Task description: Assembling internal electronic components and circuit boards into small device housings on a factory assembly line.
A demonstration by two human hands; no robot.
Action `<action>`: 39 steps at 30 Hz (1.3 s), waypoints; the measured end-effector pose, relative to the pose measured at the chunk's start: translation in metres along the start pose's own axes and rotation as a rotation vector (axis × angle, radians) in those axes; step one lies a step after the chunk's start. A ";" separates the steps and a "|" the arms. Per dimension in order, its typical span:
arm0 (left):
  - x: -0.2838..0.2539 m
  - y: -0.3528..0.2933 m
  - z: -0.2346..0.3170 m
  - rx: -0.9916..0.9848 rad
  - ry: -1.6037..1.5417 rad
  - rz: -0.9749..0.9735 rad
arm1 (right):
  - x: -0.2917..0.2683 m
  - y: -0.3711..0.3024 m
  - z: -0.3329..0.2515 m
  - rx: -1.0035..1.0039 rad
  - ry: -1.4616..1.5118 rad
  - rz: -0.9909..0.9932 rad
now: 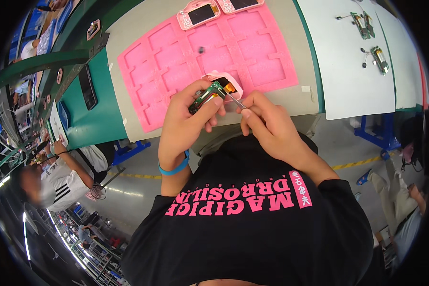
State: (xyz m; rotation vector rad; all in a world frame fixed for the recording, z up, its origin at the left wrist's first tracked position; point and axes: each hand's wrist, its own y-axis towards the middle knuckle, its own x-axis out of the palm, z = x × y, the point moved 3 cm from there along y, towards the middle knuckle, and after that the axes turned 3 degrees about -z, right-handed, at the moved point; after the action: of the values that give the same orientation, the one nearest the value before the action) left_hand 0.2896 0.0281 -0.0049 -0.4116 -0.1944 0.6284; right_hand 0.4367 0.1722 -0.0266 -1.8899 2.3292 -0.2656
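Observation:
My left hand (pixel 181 119) is closed around a green circuit board (pixel 209 95), held at a tilt against a pink device casing (pixel 235 82). An orange ribbon cable (pixel 229 88) shows between the board and the casing's dark interior. Pinched in my right hand (pixel 274 125) is a slim metal tool (pixel 236 101), seemingly tweezers. Its tip reaches the edge of the board near the ribbon cable. My left fingers hide part of the board. Both hands are over the near edge of a pink moulded tray (pixel 195 63).
Two pink devices with dark screens (pixel 199 15) lie at the tray's far edge. A small dark round part (pixel 201 49) is on the tray. To the right, wired circuit boards (pixel 379 60) rest on a white sheet (pixel 355 93). A phone (pixel 87 87) lies left; a person (pixel 64 183) sits beyond.

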 end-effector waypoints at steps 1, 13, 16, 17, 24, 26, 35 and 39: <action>0.001 0.000 0.000 0.003 -0.003 0.003 | 0.000 -0.001 0.000 -0.001 -0.004 -0.003; 0.004 -0.004 0.001 0.003 0.054 0.022 | 0.000 -0.006 -0.005 0.029 -0.146 0.031; 0.005 -0.005 0.000 0.013 0.056 0.018 | -0.001 -0.006 -0.005 0.032 -0.161 0.034; 0.005 -0.006 0.001 0.012 0.059 0.017 | -0.002 -0.006 -0.006 0.036 -0.149 0.018; 0.013 -0.004 0.002 0.040 0.099 0.073 | -0.003 -0.007 -0.010 0.064 -0.100 -0.052; 0.016 -0.003 0.001 0.052 0.108 0.093 | -0.003 -0.009 -0.012 0.069 -0.099 -0.059; 0.030 0.014 0.021 0.030 0.216 0.055 | -0.040 -0.018 -0.024 0.236 -0.077 -0.031; 0.022 0.014 0.030 0.023 0.063 -0.009 | -0.041 -0.015 -0.032 -0.122 -0.274 0.155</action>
State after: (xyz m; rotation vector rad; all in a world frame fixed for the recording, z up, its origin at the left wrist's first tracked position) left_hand 0.2907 0.0604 0.0171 -0.4077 -0.1287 0.6074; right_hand 0.4526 0.2115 0.0070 -1.6588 2.3303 0.1463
